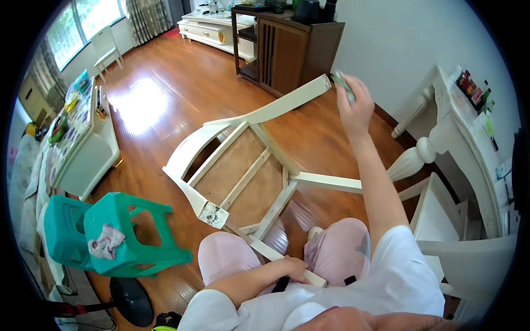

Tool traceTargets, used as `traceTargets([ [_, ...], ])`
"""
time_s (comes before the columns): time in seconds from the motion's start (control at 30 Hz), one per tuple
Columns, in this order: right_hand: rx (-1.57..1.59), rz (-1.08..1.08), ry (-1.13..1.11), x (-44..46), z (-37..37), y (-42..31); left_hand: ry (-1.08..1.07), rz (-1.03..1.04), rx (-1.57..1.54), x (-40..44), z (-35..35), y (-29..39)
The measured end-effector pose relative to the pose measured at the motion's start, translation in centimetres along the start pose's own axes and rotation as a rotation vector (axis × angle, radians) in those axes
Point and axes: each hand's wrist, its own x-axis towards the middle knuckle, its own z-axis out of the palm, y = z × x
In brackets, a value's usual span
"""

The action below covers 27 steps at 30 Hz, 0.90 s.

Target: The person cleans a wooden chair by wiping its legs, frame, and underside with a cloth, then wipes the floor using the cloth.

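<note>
1. So your chair (245,179) is tipped over on the wood floor (182,138), right in front of your knees, with the underside of the seat facing up at you. White frame, bare wood panel and braces underneath.
2. Your left hand (291,269) is down by your lap, fingers curled over the near chair leg. Pretty much closed around it, though I can't tell how tight.
3. Your right hand (356,102) is way out at the far side, partly closed, fingers pinching a small grey-green pad (344,88). That's right by the tip of the long curved far leg (292,102); can't really tell if they're touching.
4. The squarish end (213,215) on the near left of the frame looks scuffed and grubby, fwiw.
5. Over on your left you've got two green stools (124,237) close together, with a crumpled cloth (107,241) on the seat of the nearer one. Black round base (131,302) just nearer than those.
6. Far side: dark wood cabinet (287,49). On the right, a white surface (461,105) with bottles (479,96) on it.
</note>
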Motion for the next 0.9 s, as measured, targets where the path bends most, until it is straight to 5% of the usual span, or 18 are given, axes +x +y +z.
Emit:
traceTargets([
  [0.1, -0.016, -0.07, -0.233, 1.3, 3.2, 1.6, -0.011, -0.004, 0.001, -0.8, -0.9, 0.5],
  [0.33, -0.118, -0.068, -0.111, -5.0, 1.3, 3.4, -0.013, -0.006, 0.007, 0.6, -0.1, -0.2],
  [0.4, -0.1, -0.07, -0.394, -10.6, 0.2, 5.9, -0.024, 0.011, 0.002, 0.6, -0.3, -0.2],
  [0.47, -0.097, 0.244, -0.395, -14.5, -1.7, 5.5, -0.022, 0.016, -0.012, 0.6, -0.8, -0.6],
  [0.57, -0.006, 0.345, -0.306, -15.1, -3.2, 1.5, -0.011, -0.024, 0.041, 0.2, -0.5, 0.2],
  [0.73, 0.181, 0.312, -0.459, -12.3, -3.2, -6.1, -0.046, 0.03, -0.009, -2.1, -2.1, 1.2],
  [0.9, 0.45, 0.088, -0.497, -8.1, -3.4, -15.6, 0.041, 0.118, 0.006, -0.8, -1.2, 0.4],
])
